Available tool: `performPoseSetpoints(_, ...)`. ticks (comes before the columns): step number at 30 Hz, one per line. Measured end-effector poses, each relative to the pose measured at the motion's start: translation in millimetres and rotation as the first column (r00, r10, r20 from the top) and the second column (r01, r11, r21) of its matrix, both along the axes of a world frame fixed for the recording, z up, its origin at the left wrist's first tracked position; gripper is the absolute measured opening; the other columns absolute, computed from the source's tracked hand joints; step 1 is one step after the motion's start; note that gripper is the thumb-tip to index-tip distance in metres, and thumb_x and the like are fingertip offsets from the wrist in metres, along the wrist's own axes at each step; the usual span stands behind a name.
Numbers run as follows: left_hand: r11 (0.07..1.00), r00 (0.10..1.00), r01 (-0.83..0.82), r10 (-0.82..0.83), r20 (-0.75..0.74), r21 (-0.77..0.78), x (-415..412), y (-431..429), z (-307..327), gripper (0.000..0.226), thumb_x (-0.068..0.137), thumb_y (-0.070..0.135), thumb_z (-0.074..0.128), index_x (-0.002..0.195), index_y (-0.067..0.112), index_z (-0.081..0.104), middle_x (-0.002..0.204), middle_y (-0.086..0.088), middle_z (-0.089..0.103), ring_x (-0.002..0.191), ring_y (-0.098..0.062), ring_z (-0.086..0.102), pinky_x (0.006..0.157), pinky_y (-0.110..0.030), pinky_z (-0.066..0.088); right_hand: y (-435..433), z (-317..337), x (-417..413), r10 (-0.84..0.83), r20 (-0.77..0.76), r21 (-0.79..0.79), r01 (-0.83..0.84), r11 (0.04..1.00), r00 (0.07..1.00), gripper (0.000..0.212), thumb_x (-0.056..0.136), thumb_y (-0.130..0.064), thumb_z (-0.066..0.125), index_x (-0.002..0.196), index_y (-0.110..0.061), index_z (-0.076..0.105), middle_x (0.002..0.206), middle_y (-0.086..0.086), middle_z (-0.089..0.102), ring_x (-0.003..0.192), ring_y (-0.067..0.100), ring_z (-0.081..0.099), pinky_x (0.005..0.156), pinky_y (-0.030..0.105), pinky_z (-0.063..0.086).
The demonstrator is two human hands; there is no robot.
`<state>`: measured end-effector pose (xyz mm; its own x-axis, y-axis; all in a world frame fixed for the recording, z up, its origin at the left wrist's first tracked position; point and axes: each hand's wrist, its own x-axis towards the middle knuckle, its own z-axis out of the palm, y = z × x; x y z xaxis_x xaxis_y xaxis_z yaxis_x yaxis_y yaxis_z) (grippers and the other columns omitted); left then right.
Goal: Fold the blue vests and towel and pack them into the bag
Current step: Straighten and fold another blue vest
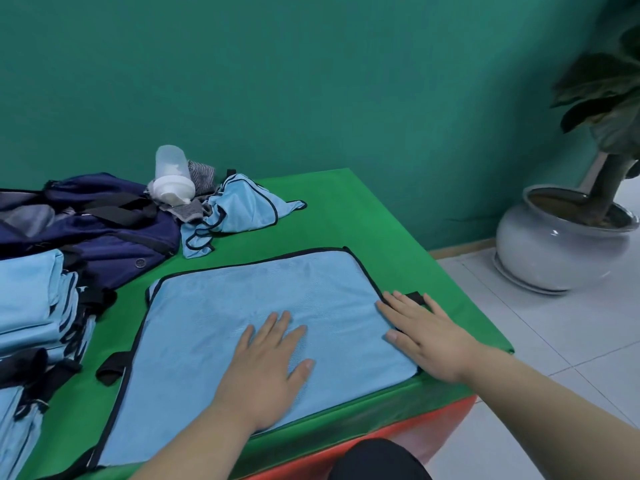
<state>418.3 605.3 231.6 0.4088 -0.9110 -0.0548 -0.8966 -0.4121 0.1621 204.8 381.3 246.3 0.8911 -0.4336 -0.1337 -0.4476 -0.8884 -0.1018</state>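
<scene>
Flat vest: A light blue mesh vest with dark trim (277,299) is lying spread out on the green cloth-covered table (346,209), near the front edge.
Left hand: The left hand (266,362) is pressing on the middle of this vest with flat, straight fingers, holding nothing.
Right hand: The right hand (422,334) is lying flat on the vest's right edge, fingers straight, gripping nothing.
Done: A pile of folded light blue vests (34,299) is sitting at the left, so much of the folding is looking finished.
Left to fold: A crumpled light blue vest (242,206) is waiting at the back. The grey striped cloth (201,174) there may be the towel, but it is too bunched to tell.
Packing: The dark navy fabric bag (114,230) is lying slumped, with nothing blue showing inside, so I am guessing packing is not begun.
</scene>
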Motion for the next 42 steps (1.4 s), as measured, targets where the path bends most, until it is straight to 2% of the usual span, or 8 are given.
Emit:
performPoseSetpoints(6, 1.0, 1.0, -0.008, 0.008, 0.013, -0.019, 1, -1, -2, 0.089, 0.077, 0.078, -0.006, 0.156, 0.041, 0.011, 0.164, 0.015, -0.011, 0.149, -0.004, -0.018, 0.122, -0.036, -0.011, -4, -7, -3, -0.002, 0.061, 0.0, 0.002, 1.0, 0.998, 0.07, 0.099, -0.064, 0.009, 0.16, -0.03, -0.001, 0.166, -0.009, -0.013, 0.149, 0.005, -0.022, 0.124, 0.041, -0.009)
performPoseSetpoints(13, 0.999, 1.0, -0.013, 0.014, 0.021, -0.04, 1, 0, -4, 0.085, 0.078, 0.073, -0.004, 0.156, 0.041, 0.012, 0.165, 0.014, -0.008, 0.15, -0.006, -0.015, 0.123, -0.037, -0.009, -12, 0, -13, 0.117, -0.023, -0.004, -0.117, 0.993, 0.993, 0.102, 0.079, -0.092, 0.029, 0.157, -0.038, -0.008, 0.161, -0.005, -0.03, 0.144, 0.006, -0.035, 0.122, 0.039, -0.014)
performPoseSetpoints(25, 1.0, 0.997, -0.002, 0.004, 0.082, -0.018, -4, -1, -5, 0.084, 0.08, 0.07, -0.002, 0.156, 0.037, 0.017, 0.166, 0.008, -0.004, 0.152, -0.014, -0.015, 0.123, -0.043, -0.007, -18, 10, -17, 0.092, -0.043, 0.119, -0.086, 0.989, 0.995, 0.097, 0.077, -0.089, 0.04, 0.155, -0.05, -0.002, 0.161, -0.012, -0.029, 0.143, 0.003, -0.035, 0.123, 0.036, -0.008)
performPoseSetpoints(29, 0.995, 0.985, -0.078, 0.067, 0.158, 0.067, -12, -1, 3, 0.08, 0.087, 0.07, 0.018, 0.147, 0.026, 0.047, 0.162, -0.009, 0.027, 0.152, -0.029, 0.016, 0.119, -0.057, 0.015, 1, 28, -10, 0.067, 0.001, 0.075, -0.067, 0.995, 0.998, 0.09, 0.077, -0.091, 0.025, 0.155, -0.05, 0.007, 0.161, -0.015, -0.027, 0.144, 0.004, -0.034, 0.125, 0.042, -0.004)
performPoseSetpoints(32, 0.988, 0.964, -0.142, 0.123, 0.235, 0.067, -18, 1, 17, 0.08, 0.093, 0.072, 0.016, 0.154, 0.023, 0.031, 0.165, -0.012, 0.014, 0.152, -0.031, 0.008, 0.119, -0.056, 0.01, 36, 36, 15, 0.073, 0.069, 0.025, -0.075, 0.997, 0.995, 0.085, 0.083, -0.082, 0.01, 0.157, -0.041, 0.015, 0.164, -0.011, -0.018, 0.148, 0.01, -0.029, 0.124, 0.043, -0.007)
performPoseSetpoints(35, 0.977, 0.964, -0.213, 0.214, 0.156, -0.022, -17, 19, 35, 0.075, 0.095, 0.066, 0.0, 0.154, 0.026, 0.024, 0.166, -0.007, 0.008, 0.153, -0.026, 0.003, 0.122, -0.048, 0.008, 78, 34, 48, 0.104, 0.142, 0.006, -0.106, 0.994, 0.984, 0.061, 0.101, -0.059, 0.028, 0.156, -0.034, 0.022, 0.167, -0.006, -0.005, 0.151, 0.014, -0.02, 0.124, 0.039, -0.007)
performPoseSetpoints(37, 0.972, 0.961, -0.225, 0.232, 0.153, -0.064, -4, 44, 38, 0.078, 0.09, 0.058, -0.005, 0.15, 0.026, 0.034, 0.164, -0.005, 0.018, 0.151, -0.025, 0.014, 0.121, -0.045, 0.016, 107, 31, 71, 0.136, 0.174, 0.03, -0.143, 0.989, 0.975, 0.054, 0.105, -0.046, 0.033, 0.156, -0.031, 0.025, 0.167, -0.004, 0.0, 0.153, 0.016, -0.015, 0.124, 0.04, -0.004)
performPoseSetpoints(42, 0.964, 0.945, -0.266, 0.263, 0.193, -0.011, 44, 122, 34, 0.058, 0.091, 0.048, 0.027, 0.126, 0.022, 0.065, 0.142, -0.005, 0.056, 0.136, -0.025, 0.048, 0.105, -0.052, 0.043, 175, 13, 129, 0.227, 0.167, 0.07, -0.241, 0.968, 0.959, 0.057, 0.103, -0.049, 0.029, 0.156, -0.028, 0.024, 0.168, -0.001, 0.002, 0.154, 0.019, -0.01, 0.125, 0.045, 0.0)
